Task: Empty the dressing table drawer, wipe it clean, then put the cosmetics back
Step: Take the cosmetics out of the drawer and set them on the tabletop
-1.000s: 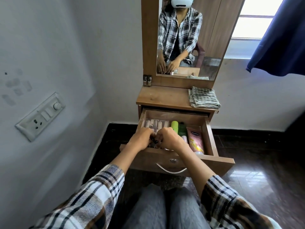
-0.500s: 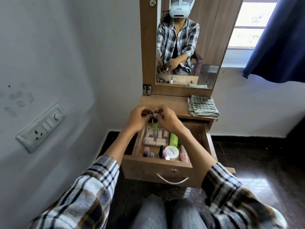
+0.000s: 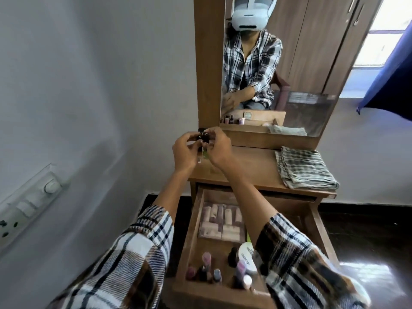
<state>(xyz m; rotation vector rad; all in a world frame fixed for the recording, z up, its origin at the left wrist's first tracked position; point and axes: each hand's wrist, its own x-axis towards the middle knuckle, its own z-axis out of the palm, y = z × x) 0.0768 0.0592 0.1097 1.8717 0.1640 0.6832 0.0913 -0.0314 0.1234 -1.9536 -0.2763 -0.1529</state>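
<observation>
The wooden drawer stands pulled out below the dressing table top. Inside lie a tray of pale lipstick tubes, several small nail polish bottles at the front and a round white jar. My left hand and my right hand are raised together over the table's left end. Between them they grip a small cluster of dark-capped bottles, one with green contents.
A folded checked cloth lies on the table's right side. The mirror stands behind, with small bottles reflected at its base. A switch panel is on the left wall. Dark glossy floor lies to the right.
Both hands have lifted out of the drawer with several small bottles and moved up and back to the table top's left end. The camera has tilted and come closer.
</observation>
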